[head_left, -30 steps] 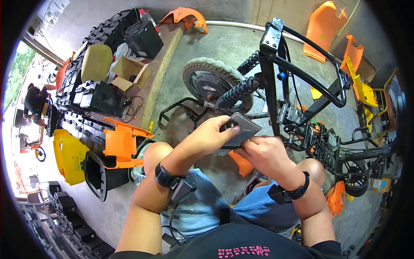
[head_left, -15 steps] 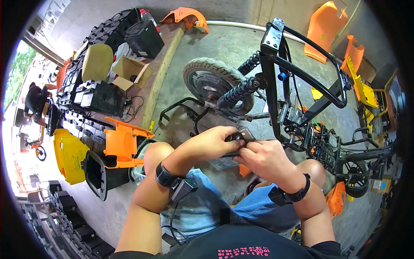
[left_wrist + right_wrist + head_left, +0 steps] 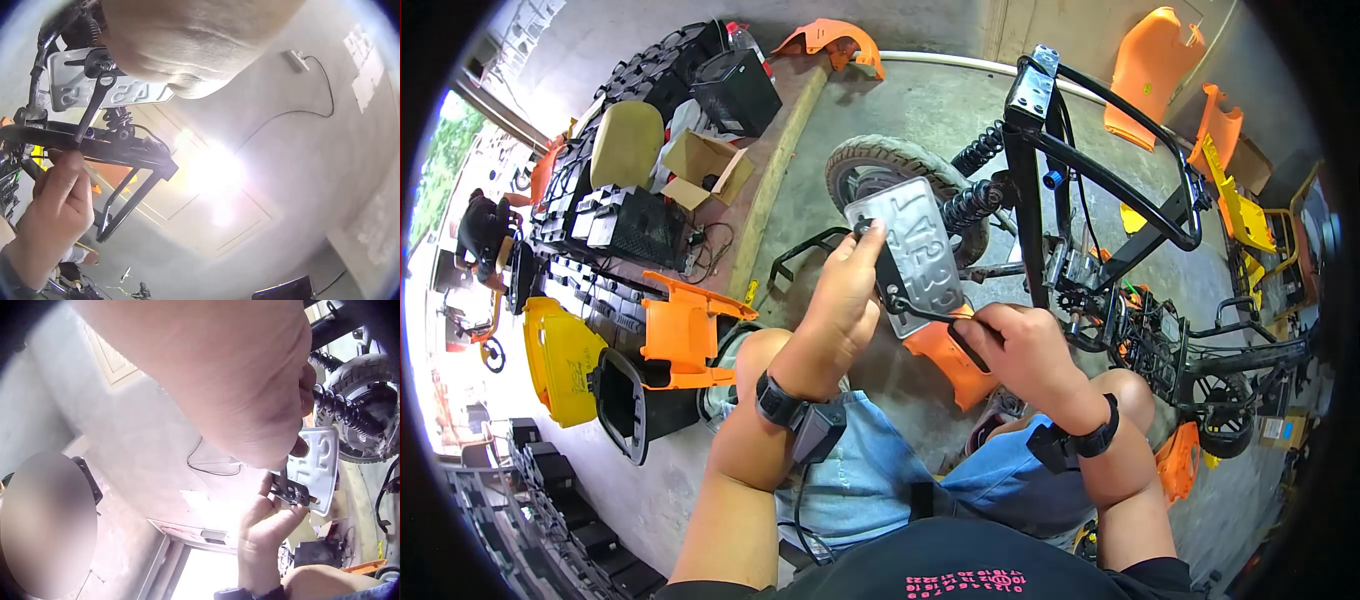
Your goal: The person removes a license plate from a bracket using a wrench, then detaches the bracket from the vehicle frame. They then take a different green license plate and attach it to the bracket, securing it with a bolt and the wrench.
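Note:
My left hand [image 3: 840, 305] grips a silver license plate [image 3: 928, 240] by its near edge, thumb pressed on a black bracket [image 3: 888, 272] fixed to the plate. Embossed characters show reversed on the face turned toward the head camera. In my right hand [image 3: 1035, 350] is a dark ring wrench [image 3: 94, 109], pinched near its handle end. The wrench's ring end lies at the bracket, close to a bolt, in the left wrist view. The fingers of my left hand behind the plate are hidden.
A black motorbike frame [image 3: 1025, 170] with coil shocks and a rear wheel [image 3: 865, 165] stands ahead. An orange panel [image 3: 955, 370] lies on the floor below the plate. Orange and black body parts [image 3: 680, 330] sit left, near black batteries [image 3: 630, 225] and an opened carton [image 3: 705, 165].
The left hand has turned upward, swinging the plate from a flat, partly hidden pose to a raised one with its embossed back in view. The right hand stays close by, shifted slightly.

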`<state>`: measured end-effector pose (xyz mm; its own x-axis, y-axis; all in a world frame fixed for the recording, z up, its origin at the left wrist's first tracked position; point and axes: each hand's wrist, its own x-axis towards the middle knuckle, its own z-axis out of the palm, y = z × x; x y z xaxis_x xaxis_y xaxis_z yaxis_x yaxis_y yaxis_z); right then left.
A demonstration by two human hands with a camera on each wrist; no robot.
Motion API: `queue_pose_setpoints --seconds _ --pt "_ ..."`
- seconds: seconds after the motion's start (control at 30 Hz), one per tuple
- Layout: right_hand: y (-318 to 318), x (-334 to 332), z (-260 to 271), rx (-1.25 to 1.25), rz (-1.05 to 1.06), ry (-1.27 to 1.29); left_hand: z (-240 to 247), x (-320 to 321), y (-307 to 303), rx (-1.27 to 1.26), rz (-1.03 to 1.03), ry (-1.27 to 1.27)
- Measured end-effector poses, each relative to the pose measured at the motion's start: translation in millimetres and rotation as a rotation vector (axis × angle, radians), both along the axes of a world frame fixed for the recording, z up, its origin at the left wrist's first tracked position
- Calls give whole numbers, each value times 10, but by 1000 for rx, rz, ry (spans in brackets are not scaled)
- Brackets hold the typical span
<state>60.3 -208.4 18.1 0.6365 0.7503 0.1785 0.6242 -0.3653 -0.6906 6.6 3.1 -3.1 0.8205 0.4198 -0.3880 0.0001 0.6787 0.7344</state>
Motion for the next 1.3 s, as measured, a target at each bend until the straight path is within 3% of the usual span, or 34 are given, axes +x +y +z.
queue_pose_setpoints --seconds 0.23,0.77,0.97,1.17,1.23,1.3 --pt "28 -7 49 -20 -45 100 47 -5 -6 -151 38 -25" --pt "9 25 73 -146 -84 204 170 -32 -30 -166 -27 -38" --pt "6 47 85 -184 -80 195 139 -29 -36 -131 -141 -73" --pt "-18 57 -12 -168 -24 42 138 -57 -84 131 -213 0" --pt "-22 53 -36 -159 -1 13 182 -76 -110 356 -383 14" --pt "-22 41 -44 -107 53 -67 184 -87 -126 393 -421 -44"
